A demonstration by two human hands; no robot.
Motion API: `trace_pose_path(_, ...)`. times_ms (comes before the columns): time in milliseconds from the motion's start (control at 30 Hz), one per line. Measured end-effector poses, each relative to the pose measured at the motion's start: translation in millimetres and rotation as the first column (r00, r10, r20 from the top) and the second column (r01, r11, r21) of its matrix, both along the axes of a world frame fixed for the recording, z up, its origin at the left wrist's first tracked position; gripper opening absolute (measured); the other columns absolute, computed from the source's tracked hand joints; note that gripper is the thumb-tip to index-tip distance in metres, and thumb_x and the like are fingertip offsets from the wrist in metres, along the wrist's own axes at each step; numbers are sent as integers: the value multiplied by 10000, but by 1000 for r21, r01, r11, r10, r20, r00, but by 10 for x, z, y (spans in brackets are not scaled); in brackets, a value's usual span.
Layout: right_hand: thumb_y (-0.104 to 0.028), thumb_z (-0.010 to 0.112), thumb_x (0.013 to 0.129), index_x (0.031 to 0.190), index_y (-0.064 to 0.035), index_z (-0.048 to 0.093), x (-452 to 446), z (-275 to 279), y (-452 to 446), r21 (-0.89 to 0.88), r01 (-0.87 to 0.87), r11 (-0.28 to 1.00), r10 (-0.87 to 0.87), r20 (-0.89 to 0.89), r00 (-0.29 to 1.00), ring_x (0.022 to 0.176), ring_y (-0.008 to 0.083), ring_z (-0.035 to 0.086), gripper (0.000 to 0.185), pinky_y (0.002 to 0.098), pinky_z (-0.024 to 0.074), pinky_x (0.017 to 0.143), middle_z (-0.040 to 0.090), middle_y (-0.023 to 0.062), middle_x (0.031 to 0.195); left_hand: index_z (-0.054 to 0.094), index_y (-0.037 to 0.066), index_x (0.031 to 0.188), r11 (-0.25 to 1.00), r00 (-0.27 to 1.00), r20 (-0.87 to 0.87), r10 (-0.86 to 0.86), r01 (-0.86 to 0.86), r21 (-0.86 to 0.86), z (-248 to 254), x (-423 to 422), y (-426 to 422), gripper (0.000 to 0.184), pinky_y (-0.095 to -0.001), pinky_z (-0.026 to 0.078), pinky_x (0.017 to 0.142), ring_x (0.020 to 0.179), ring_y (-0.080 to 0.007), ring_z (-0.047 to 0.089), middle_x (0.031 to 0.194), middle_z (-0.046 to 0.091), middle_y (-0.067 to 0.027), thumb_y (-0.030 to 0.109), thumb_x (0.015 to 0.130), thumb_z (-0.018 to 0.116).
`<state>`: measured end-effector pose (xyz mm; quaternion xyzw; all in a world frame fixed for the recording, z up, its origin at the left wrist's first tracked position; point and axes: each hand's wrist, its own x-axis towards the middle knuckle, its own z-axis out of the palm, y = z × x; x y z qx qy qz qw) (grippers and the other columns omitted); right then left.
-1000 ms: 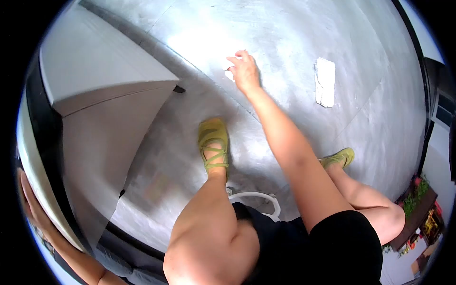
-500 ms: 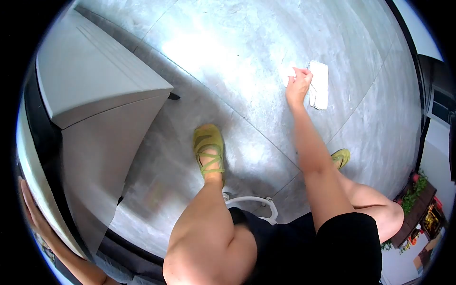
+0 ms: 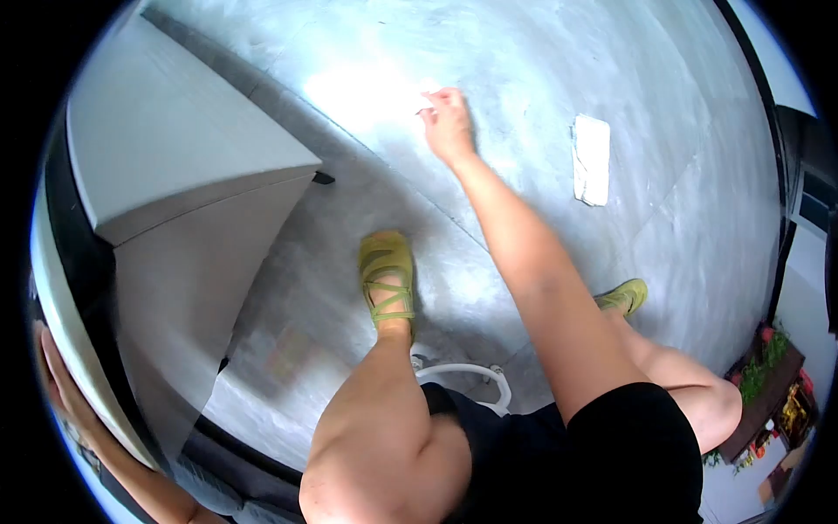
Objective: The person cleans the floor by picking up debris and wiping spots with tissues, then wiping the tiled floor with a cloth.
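Folded white bundle (image 3: 592, 160) lies flat on the grey floor (image 3: 532, 79), well apart from the right hand and to its right. From the left edge, the left hand (image 3: 65, 380) is open, its fingers extended along a pale curved rim (image 3: 85, 349). Next comes a light grey box-shaped unit (image 3: 183, 148), with a small black foot (image 3: 324, 178) jutting out beneath its corner. Right of that, a yellow-green shoe (image 3: 386, 262) stands on the floor, and a white curved frame (image 3: 467, 370) shows between the legs. Farther up, the right hand (image 3: 428, 105) reaches over the floor by a bright glare, fingers bent toward the thumb; whether it grips anything I cannot tell, as the glare washes out the fingertips. Beyond the bundle's lower end is the other yellow-green shoe (image 3: 624, 297), and at the far right green foliage (image 3: 772, 354) sits beside a brown surface (image 3: 768, 393)
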<state>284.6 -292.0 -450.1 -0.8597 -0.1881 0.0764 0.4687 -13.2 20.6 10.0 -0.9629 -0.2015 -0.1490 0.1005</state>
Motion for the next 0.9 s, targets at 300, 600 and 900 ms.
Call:
trace_pose_path(300, -52, 628, 738, 950, -105, 663, -49, 212, -268, -212, -128, 969, 195, 334, 922, 997, 256, 504, 221, 358, 454, 855, 549, 38, 1022, 476, 18, 710, 997, 997, 48, -60, 63, -53, -54, 414, -309, 327, -327, 365, 541, 589, -183, 409, 644, 437, -67, 274, 898, 553)
trace_pose_path(600, 20, 592, 728, 955, -86, 634, 105, 143, -1575, -321, 39, 946, 90, 378, 922, 966, 259, 540, 254, 349, 481, 802, 562, 51, 1022, 490, 8, 704, 996, 995, 62, -80, 82, -33, -53, 341, -230, 330, -321, 377, 546, 587, -182, 425, 635, 454, -70, 267, 897, 560)
trace_pose_path(900, 9, 585, 731, 942, -54, 645, -274, 85, -2310, -306, 283, 909, -149, 395, 907, 927, 259, 562, 228, 343, 479, 785, 578, 111, 965, 501, 4, 703, 989, 987, 95, -133, 138, -52, -86, 399, -211, 335, -318, 387, 544, 580, -179, 440, 626, 470, -72, 270, 894, 570)
